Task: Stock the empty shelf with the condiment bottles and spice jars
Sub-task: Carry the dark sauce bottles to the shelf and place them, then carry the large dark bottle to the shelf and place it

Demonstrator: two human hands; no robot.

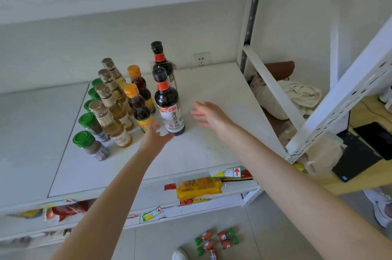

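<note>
Now my left hand [156, 132] loose at soy bottle [168, 106] base, maybe touching (blurred); right hand [209, 114] spread, empty. Stray nudge could topple it into neighbouring bottles [137, 106].

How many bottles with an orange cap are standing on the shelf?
2. The nearer orange-capped bottle stands left of the front dark bottle; the farther orange-capped bottle stands right behind it. No other shows, though taller bottles might hide one.

The shelf [222, 81] holds five spice jars [93, 145], four oil bottles [110, 119], two orange-capped bottles [137, 106] and two soy bottles [168, 102].
</note>
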